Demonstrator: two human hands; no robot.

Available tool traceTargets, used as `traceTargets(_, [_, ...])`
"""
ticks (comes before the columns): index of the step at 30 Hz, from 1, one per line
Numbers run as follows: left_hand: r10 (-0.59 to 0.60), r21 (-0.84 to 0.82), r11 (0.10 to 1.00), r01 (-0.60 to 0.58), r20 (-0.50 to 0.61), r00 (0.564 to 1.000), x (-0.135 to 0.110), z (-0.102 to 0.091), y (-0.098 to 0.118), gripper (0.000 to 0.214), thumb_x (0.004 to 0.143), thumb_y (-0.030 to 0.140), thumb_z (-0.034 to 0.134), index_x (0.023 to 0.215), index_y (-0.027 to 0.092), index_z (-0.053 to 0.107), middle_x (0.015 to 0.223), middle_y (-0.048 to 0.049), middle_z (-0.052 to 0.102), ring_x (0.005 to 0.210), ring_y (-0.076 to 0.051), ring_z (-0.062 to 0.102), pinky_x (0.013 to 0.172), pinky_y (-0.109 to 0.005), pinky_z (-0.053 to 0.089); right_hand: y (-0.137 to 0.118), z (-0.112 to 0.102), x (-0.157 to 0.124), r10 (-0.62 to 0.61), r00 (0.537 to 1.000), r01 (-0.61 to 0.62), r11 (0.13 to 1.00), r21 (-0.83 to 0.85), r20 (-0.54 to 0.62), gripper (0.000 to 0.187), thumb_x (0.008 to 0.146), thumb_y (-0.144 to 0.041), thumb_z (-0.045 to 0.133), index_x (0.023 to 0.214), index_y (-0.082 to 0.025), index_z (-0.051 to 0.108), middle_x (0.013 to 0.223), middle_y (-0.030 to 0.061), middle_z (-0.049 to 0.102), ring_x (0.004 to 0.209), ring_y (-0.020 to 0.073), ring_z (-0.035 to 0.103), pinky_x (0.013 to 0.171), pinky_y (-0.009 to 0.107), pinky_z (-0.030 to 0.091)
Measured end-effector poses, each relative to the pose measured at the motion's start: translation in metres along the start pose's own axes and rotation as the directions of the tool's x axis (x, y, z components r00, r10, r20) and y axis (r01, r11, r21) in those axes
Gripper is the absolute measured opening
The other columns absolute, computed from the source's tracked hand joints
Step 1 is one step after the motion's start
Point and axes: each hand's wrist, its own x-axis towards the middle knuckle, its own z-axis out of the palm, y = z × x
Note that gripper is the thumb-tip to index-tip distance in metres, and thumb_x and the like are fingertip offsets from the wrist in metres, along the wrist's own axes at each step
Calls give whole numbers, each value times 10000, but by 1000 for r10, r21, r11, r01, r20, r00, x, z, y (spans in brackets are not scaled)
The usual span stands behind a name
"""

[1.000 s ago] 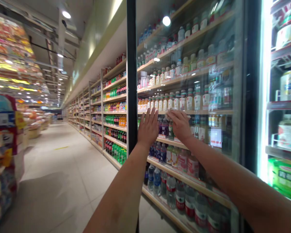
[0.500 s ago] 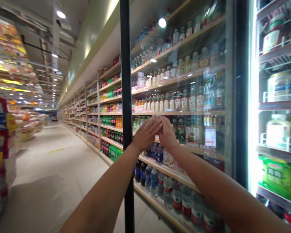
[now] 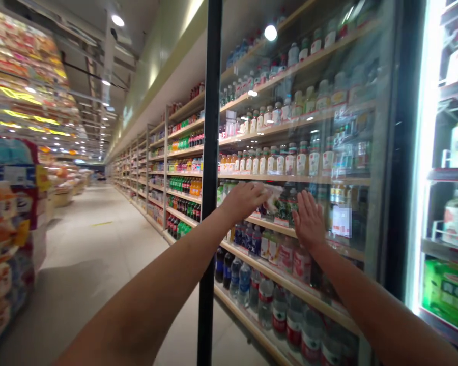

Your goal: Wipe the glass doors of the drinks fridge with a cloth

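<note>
I face an open glass fridge door (image 3: 343,66) with a black frame edge (image 3: 209,127). My left hand (image 3: 244,201) is closed on a crumpled white cloth (image 3: 274,195) and presses it against the pane at mid height. Just to its right and slightly lower, my right hand (image 3: 309,221) lies flat on the glass with fingers spread upward, holding nothing. Both forearms reach in from the bottom of the view.
Long shelves of drink bottles (image 3: 183,152) line the aisle and show through the glass. The lit fridge interior (image 3: 456,213) with tubs and packs is at the far right. A stacked goods display (image 3: 7,229) stands at the left beside the tiled aisle floor (image 3: 99,264).
The cloth was in my right hand a second ago; the hands met and it passed to my left hand. My right hand has moved right and down and now lies flat.
</note>
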Motion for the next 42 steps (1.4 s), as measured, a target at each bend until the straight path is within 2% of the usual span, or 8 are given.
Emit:
traceTargets(6, [-456,13,889,458,-65,887,26,5,-14,429,1045,175,399,1461,194,501,1280,-158,635,970,-249,683,696,-319,509,-7,1,-4,-8,998,6,1000,-19,-68,644,1051,-293,381,1641,-210,136,1593,115,430,1525,227,319,1240,432,268])
traceTargets(10, [-269,-34,963,269,-10,963,7,18,19,431,1067,184,336,1467,163,496,1379,-153,623,1062,-239,691,754,-308,541,-6,2,-6,-34,990,29,999,-42,-135,632,1023,-271,447,1619,-186,254,1524,135,512,1450,248,426,1212,419,325])
traceTargets(13, [-148,-51,987,152,64,987,6,15,15,445,1065,174,314,1465,189,507,1448,-137,586,1010,-230,713,713,-316,556,-7,3,-7,-13,988,6,999,-48,-153,605,1005,-263,473,1590,-185,337,1473,148,549,1363,257,502,1175,418,375])
traceTargets(19, [-453,37,891,453,-16,891,24,8,-26,494,1042,145,343,1530,157,425,1442,-169,577,1070,-257,698,711,-321,568,-9,1,-8,-10,983,2,999,-49,-183,590,985,-245,497,1564,-207,390,1409,146,577,1294,267,532,1123,435,420])
traceTargets(27, [-155,31,988,152,100,983,5,12,1,476,1076,178,260,1498,197,479,1460,-137,581,1005,-223,720,655,-288,533,-9,0,-7,-30,978,15,997,-74,-209,566,968,-227,522,1527,-188,442,1383,140,596,1266,272,548,1107,424,438])
traceTargets(34, [-455,96,887,452,18,890,17,7,-18,491,1058,160,275,1520,130,438,1341,-187,652,983,-250,716,631,-308,535,-9,2,-8,-1,980,-9,999,-50,-201,574,970,-234,486,1540,-209,423,1410,136,580,1297,266,532,1115,424,426])
traceTargets(40, [-70,42,997,65,120,990,3,12,10,484,1066,157,258,1496,181,478,1433,-185,593,946,-223,732,620,-299,542,-9,2,-9,22,985,-26,999,-19,-173,570,967,-234,465,1535,-195,435,1430,141,568,1322,264,514,1129,430,412])
traceTargets(42, [-120,47,992,115,124,985,11,7,-6,489,1055,141,275,1502,180,469,1359,-189,642,923,-223,732,635,-300,544,-9,3,-9,29,986,-32,999,-14,-164,562,967,-236,466,1528,-194,447,1428,141,568,1323,267,512,1128,435,412])
